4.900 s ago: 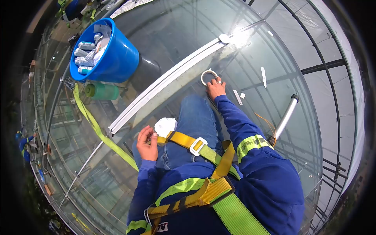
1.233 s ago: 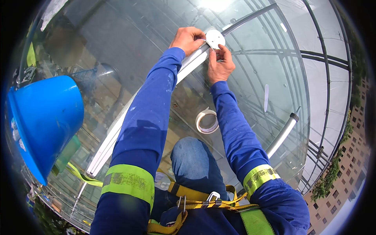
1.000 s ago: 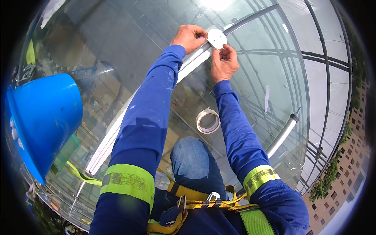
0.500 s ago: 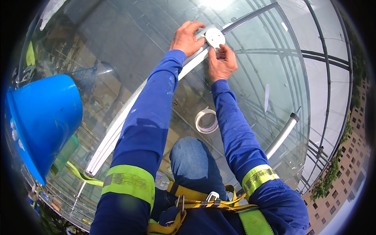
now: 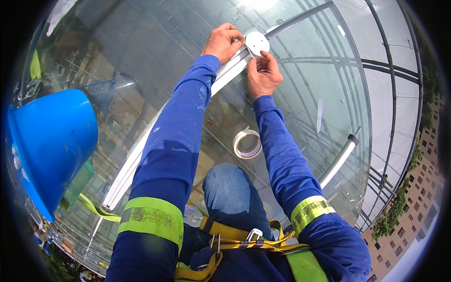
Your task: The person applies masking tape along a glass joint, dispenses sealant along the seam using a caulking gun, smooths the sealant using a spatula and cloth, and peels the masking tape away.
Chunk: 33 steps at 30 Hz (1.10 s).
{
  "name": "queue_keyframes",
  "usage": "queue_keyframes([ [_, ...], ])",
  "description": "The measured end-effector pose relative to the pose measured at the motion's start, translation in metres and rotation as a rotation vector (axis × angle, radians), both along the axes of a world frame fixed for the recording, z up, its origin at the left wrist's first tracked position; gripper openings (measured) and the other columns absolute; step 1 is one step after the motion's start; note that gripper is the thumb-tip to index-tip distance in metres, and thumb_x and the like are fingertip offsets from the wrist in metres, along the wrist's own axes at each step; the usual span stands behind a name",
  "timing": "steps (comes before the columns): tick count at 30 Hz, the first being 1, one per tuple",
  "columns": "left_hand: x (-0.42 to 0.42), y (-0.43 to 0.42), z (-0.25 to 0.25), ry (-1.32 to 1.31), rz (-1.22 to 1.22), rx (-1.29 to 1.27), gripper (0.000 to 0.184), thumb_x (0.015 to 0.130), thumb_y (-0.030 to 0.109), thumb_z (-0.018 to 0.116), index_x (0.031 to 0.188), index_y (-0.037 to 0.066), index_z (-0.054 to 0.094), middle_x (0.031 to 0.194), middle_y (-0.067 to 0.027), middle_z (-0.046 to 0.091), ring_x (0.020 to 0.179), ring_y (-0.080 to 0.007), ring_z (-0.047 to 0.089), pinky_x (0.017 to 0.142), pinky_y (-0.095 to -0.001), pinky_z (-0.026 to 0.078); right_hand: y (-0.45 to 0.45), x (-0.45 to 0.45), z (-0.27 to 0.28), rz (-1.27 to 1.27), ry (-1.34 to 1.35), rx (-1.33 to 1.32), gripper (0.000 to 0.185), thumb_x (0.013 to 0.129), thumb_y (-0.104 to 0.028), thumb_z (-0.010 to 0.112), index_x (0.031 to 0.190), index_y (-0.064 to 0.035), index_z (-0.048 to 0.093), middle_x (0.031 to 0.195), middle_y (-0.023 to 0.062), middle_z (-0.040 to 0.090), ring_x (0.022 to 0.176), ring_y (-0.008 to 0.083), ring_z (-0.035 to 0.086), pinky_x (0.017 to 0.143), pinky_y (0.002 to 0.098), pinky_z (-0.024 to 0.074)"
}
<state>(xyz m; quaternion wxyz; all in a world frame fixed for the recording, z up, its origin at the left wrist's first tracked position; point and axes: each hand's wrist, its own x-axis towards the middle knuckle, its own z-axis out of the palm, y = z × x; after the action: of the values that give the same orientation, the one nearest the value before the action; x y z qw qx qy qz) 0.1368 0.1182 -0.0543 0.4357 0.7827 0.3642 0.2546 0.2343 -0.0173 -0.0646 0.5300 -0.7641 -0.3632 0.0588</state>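
Note:
A round white disc with small dark holes sits over the joint between a long white bar and a dark grey strip. At the disc's left edge my left hand is closed, thumb and finger pinching a thin pale strand. The strand runs to my right hand, closed just below the disc, with thumb and forefinger together at its lower end. Whether the strand is string or a strip of tape, I cannot tell. Between bar and right sleeve lies a roll of white tape on the glass.
Glass panels spread beneath me. To the left, a blue bucket lies tilted beside a green container. A silver tube with a black cap rests right of my arm. My yellow harness strap crosses below.
Both hands have shifted slightly left. My left fingers have drawn back from the disc, and the thin strand now shows between the two hands.

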Motion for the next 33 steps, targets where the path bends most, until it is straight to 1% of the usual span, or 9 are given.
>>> queue_keyframes([
  [3, 0.003, 0.000, 0.000, 0.010, -0.006, -0.008, 0.010, 0.080, 0.012, 0.070, 0.089, 0.008, 0.074, 0.098, -0.0062, 0.062, 0.080, -0.0190, 0.066, 0.074, -0.0307, 0.054, 0.001, 0.003, -0.002, -0.020, 0.060, 0.006, 0.030, 0.076, -0.003, 0.072, 0.105, 0.0000, 0.064, 0.075, 0.0019, 0.067, 0.059, 0.0047, 0.057, 0.057, 0.0212, 0.0483],
  [9, 0.010, 0.002, -0.003, 0.018, 0.009, 0.023, 0.011, 0.079, 0.013, 0.071, 0.089, 0.009, 0.075, 0.096, -0.0051, 0.062, 0.076, -0.0179, 0.064, 0.071, -0.0303, 0.054, 0.006, 0.008, 0.000, -0.093, 0.109, -0.003, 0.029, 0.076, -0.004, 0.073, 0.103, 0.0004, 0.063, 0.075, 0.0024, 0.067, 0.060, 0.0043, 0.057, 0.057, 0.0206, 0.0490],
  [13, 0.014, -0.001, -0.002, -0.014, 0.066, 0.034, 0.015, 0.075, 0.017, 0.075, 0.088, 0.009, 0.072, 0.094, -0.0048, 0.060, 0.072, -0.0167, 0.061, 0.068, -0.0313, 0.053, 0.008, 0.010, -0.003, -0.140, 0.099, -0.006, 0.032, 0.073, -0.009, 0.074, 0.102, -0.0025, 0.063, 0.073, 0.0025, 0.067, 0.056, 0.0085, 0.058, 0.056, 0.0246, 0.0502],
  [16, 0.013, -0.015, 0.002, 0.049, 0.209, 0.056, 0.022, 0.071, 0.020, 0.079, 0.085, 0.008, 0.067, 0.091, -0.0046, 0.057, 0.070, -0.0156, 0.060, 0.067, -0.0320, 0.053, 0.008, 0.010, -0.002, -0.162, 0.045, -0.049, 0.036, 0.070, -0.012, 0.077, 0.102, -0.0025, 0.063, 0.077, 0.0031, 0.063, 0.057, 0.0090, 0.056, 0.054, 0.0250, 0.0496],
  [19, 0.007, -0.034, -0.006, 0.059, 0.214, 0.211, 0.029, 0.067, 0.022, 0.082, 0.083, 0.008, 0.062, 0.089, -0.0040, 0.055, 0.069, -0.0150, 0.059, 0.067, -0.0322, 0.053, 0.006, 0.008, 0.001, -0.162, 0.000, -0.085, 0.041, 0.068, -0.014, 0.079, 0.103, -0.0025, 0.062, 0.080, 0.0039, 0.058, 0.058, 0.0100, 0.055, 0.053, 0.0261, 0.0487],
  [24, 0.009, -0.027, -0.003, 0.084, 0.229, 0.130, 0.030, 0.063, 0.023, 0.085, 0.079, 0.008, 0.065, 0.091, -0.0038, 0.057, 0.070, -0.0148, 0.058, 0.067, -0.0321, 0.053, 0.009, 0.001, 0.013, -0.187, 0.021, -0.154, 0.048, 0.065, -0.018, 0.082, 0.104, -0.0033, 0.060, 0.082, 0.0050, 0.055, 0.063, 0.0135, 0.055, 0.053, 0.0286, 0.0482],
  [27, 0.010, -0.023, -0.002, 0.076, 0.222, 0.084, 0.028, 0.062, 0.021, 0.086, 0.076, 0.007, 0.066, 0.092, -0.0037, 0.058, 0.068, -0.0143, 0.057, 0.066, -0.0313, 0.053, 0.007, 0.005, 0.005, -0.173, -0.093, -0.148, 0.050, 0.064, -0.023, 0.085, 0.103, -0.0045, 0.059, 0.080, 0.0017, 0.053, 0.059, 0.0102, 0.052, 0.054, 0.0270, 0.0478],
  [30, 0.014, -0.019, -0.003, 0.083, 0.239, 0.058, 0.026, 0.062, 0.020, 0.085, 0.076, 0.008, 0.067, 0.092, -0.0031, 0.058, 0.067, -0.0133, 0.057, 0.065, -0.0301, 0.053, 0.013, 0.006, 0.004, -0.222, -0.201, -0.224, 0.050, 0.065, -0.024, 0.085, 0.102, -0.0053, 0.057, 0.083, 0.0023, 0.052, 0.061, 0.0110, 0.052, 0.055, 0.0275, 0.0480],
  [33, -0.001, -0.017, 0.001, 0.104, 0.268, 0.006, 0.025, 0.063, 0.021, 0.085, 0.077, 0.008, 0.069, 0.091, -0.0022, 0.058, 0.068, -0.0124, 0.057, 0.065, -0.0292, 0.052, 0.018, -0.004, 0.001, -0.169, -0.229, -0.235, 0.046, 0.066, -0.023, 0.084, 0.100, -0.0055, 0.056, 0.085, 0.0027, 0.052, 0.062, 0.0108, 0.052, 0.054, 0.0269, 0.0482],
])
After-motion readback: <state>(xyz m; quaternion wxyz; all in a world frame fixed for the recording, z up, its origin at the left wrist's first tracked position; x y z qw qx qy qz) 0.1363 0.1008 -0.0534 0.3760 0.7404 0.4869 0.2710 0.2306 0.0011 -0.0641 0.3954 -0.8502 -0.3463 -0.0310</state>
